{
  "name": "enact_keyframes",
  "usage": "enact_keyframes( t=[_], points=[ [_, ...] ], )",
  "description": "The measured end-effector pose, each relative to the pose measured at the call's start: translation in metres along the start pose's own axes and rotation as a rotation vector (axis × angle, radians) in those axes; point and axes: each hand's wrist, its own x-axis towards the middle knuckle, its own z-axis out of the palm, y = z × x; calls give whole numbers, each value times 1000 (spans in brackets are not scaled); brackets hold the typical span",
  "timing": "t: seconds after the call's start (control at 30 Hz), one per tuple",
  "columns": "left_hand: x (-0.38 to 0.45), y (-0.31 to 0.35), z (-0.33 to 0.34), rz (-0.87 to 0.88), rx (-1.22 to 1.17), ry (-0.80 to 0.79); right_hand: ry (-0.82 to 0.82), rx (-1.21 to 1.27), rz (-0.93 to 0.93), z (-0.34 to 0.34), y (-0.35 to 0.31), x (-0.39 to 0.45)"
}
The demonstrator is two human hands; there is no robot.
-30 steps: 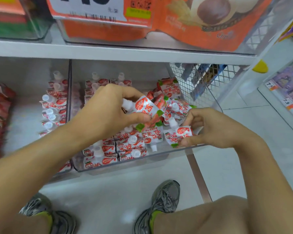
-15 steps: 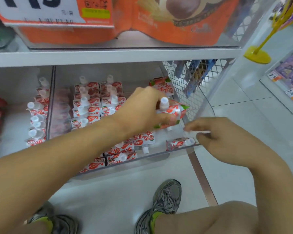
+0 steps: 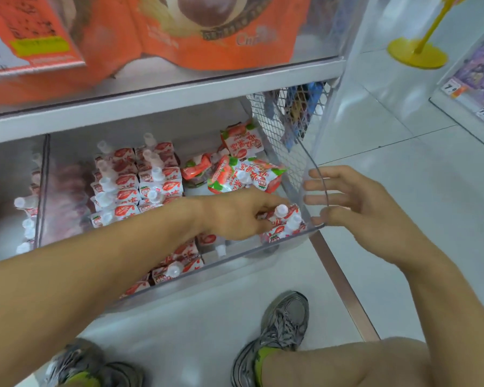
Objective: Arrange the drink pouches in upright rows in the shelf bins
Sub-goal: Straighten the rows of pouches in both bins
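Head view. Clear bin (image 3: 316,174) sits on the lower shelf (image 3: 162,99), just beside the wire mesh panel (image 3: 280,127) at the shelf's right end.

Left hand (image 3: 235,216) reaches into the bin's front right corner. Its grip is closed: fingers curled round a drink pouch (image 3: 284,219) held upright, white cap on top, standing against a second upright pouch (image 3: 292,226) that touches the bin's front wall.

Right hand (image 3: 355,202) is at the bin's right wall, partly seen through the clear plastic. Fingers are nearly straight and spread, thumb below; the grip is open and holds nothing. Whether the fingertips touch the wall cannot be told.

Upright rows of pouches (image 3: 140,182) fill the left and middle of the bin, caps up. A loose heap of pouches (image 3: 241,174) lies tilted and flat at the back right. More pouches (image 3: 176,266) stand along the front wall under the left forearm. The neighbouring bin (image 3: 25,216) to the left holds another row.

Upper shelf: orange snack bags (image 3: 196,34). Floor: grey shoes (image 3: 280,328), yellow stand base (image 3: 417,53).
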Motion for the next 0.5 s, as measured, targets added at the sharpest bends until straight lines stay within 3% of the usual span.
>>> enact_keyframes(
  t=[0.23,0.4,0.5],
  points=[
    [-4,2,6,66,-73,-73,153,-83,3,11,10,0],
    [-13,3,4,83,43,-31,378,-131,-7,56,11,-8],
    [-16,3,7,39,-64,-59,468,-174,-57,64,15,-7]
  ],
)
